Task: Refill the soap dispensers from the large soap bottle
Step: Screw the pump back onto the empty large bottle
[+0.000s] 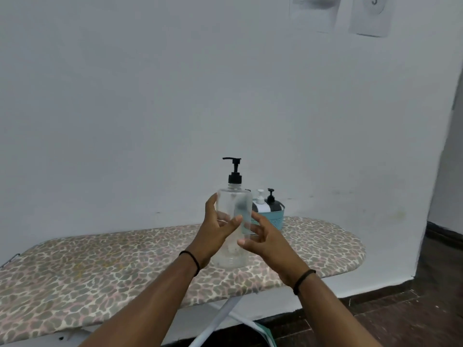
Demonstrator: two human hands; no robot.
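Large clear plastic soap bottle (234,221) with a black pump top, held upright at the centre of view above an ironing board with a leopard-print cover (100,266). Left hand (216,230) grips the bottle's left side, thumb across the front and fingers curled behind. Right hand (260,237) is beside the bottle's right side, fingers spread and loosely bent; whether it touches the bottle cannot be told. Each wrist carries a thin black band (191,260). Just behind the bottle and partly hidden by it, a teal ribbed basket (274,219) stands on the board against the white wall (150,96), holding a white pump dispenser (260,202) and a dark pump dispenser (273,202). Two paper sheets (370,16) hang on the wall at upper right.
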